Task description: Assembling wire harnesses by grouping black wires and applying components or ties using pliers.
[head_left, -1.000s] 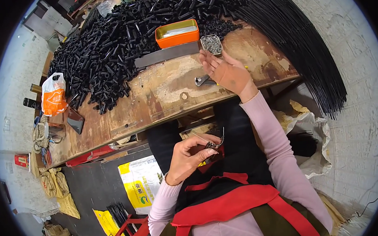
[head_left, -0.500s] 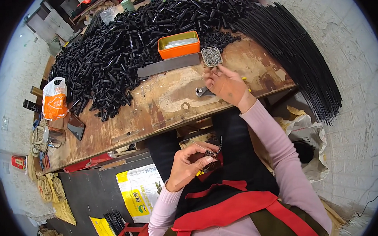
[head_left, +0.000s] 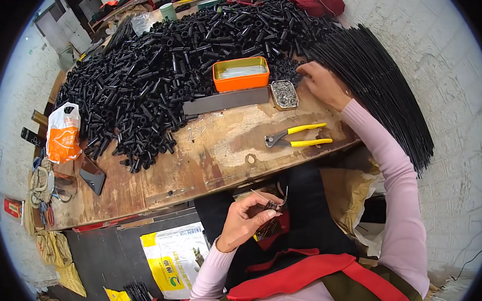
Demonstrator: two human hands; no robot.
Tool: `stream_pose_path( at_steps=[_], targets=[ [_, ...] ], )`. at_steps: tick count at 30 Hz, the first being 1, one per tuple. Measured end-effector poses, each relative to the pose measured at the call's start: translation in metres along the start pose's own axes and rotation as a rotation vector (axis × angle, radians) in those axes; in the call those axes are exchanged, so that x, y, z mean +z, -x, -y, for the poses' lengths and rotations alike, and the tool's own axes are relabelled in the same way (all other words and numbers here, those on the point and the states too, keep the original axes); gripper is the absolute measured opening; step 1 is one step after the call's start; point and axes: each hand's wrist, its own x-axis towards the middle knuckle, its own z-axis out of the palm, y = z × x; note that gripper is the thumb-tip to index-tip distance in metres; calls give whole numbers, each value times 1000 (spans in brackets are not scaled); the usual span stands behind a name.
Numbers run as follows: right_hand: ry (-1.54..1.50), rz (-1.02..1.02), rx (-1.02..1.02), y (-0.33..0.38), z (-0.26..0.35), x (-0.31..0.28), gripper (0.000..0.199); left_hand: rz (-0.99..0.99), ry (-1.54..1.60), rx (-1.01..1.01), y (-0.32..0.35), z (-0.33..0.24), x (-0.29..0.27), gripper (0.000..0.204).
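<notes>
My left hand (head_left: 243, 220) is closed over my lap, pinching a small dark part with thin bent metal wires (head_left: 285, 194) sticking out. How the part is built is too small to make out. My right hand (head_left: 327, 86) reaches over the right of the workbench (head_left: 224, 135), fingers apart, tips at a patch of small black rings (head_left: 286, 69). Just left of it sits a little tray of tiny metal pieces (head_left: 285, 95). End-cutting pliers with yellow handles (head_left: 297, 135) lie on the wood nearer to me.
A large heap of black tubular parts (head_left: 156, 84) covers the bench's back and left. An orange tin (head_left: 242, 82) of thin metal pins stands behind a dark grey bar (head_left: 226, 101). Long black rods (head_left: 384, 83) overhang the right edge. A phone (head_left: 93, 175) and plastic bag (head_left: 64, 132) are left.
My right hand has moved right and farther away, from over the pliers to the black rings, uncovering the pliers. My left hand still pinches the dark part. The view has shifted slightly.
</notes>
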Motion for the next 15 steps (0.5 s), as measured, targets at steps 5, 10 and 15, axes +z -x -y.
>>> stream_pose_path(
  at_steps=[5,10,15],
  targets=[
    [41,142,-23,-12,10,6,33,-48,60,11,0,3,-8,11],
    [26,156,-98,-8,3,1,34,-46,4,29,0,4,-5,12],
    [0,133,-82,-6,8,2,26,-53,-13,22,4,2,2,13]
  ],
)
